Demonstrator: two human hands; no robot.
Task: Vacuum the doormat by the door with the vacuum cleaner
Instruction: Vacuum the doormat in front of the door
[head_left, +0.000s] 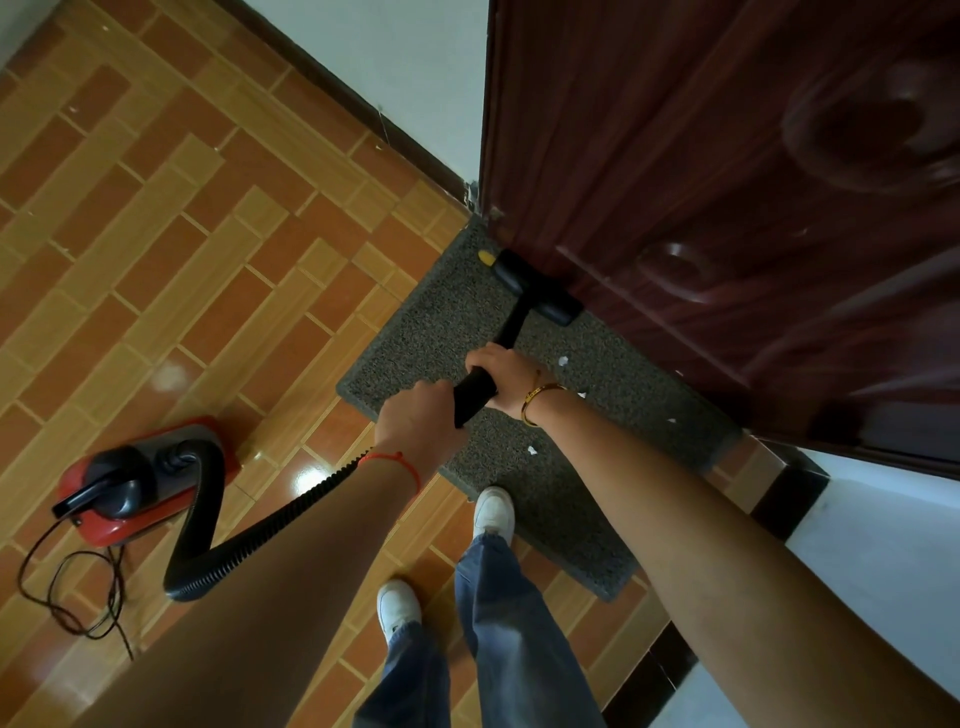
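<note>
hands: left hand (415, 415) and right hand (501, 376) both curled round wand (475, 395);
wand: rigid, light; grip mid-shaft;
nozzle (537, 293): ahead of hands, on doormat (426, 332)

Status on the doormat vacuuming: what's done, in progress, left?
Done: nothing provable; the doormat near the nozzle looks free of scraps. In hand: left hand and right hand grip the wand, nozzle on the mat's far edge against the door. Left: white scraps on the nearer part, plus a yellow bit beside the nozzle.
</note>
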